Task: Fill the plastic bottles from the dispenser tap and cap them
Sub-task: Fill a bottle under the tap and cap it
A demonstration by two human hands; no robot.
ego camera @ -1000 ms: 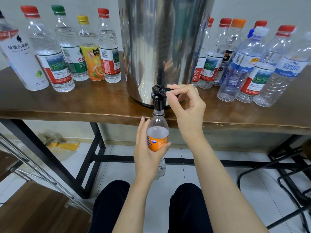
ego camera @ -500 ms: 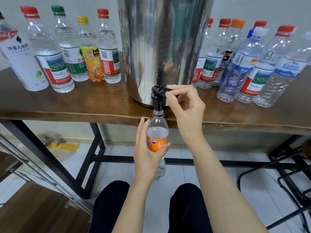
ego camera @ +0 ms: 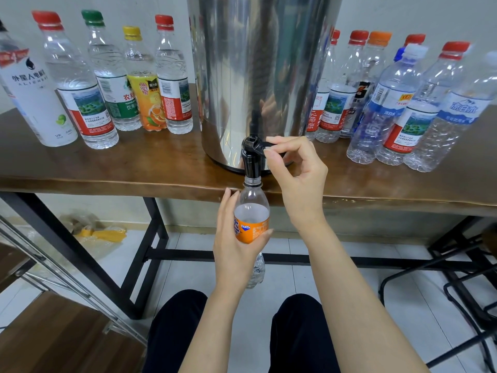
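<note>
gripping the bottle [ego camera: 251,228] upright, the left hand [ego camera: 234,254] sets its mouth under the tap [ego camera: 251,162] at 12 o'clock; the right hand [ego camera: 298,181] pinches the lever [ego camera: 260,145], maybe open.

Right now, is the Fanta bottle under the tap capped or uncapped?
Uncapped. The Fanta bottle shows a bare neck ring just below the tap spout; the left hand holds it upright.

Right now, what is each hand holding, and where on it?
The left hand grips the Fanta bottle round its orange label; the right hand pinches the tap lever.
</note>
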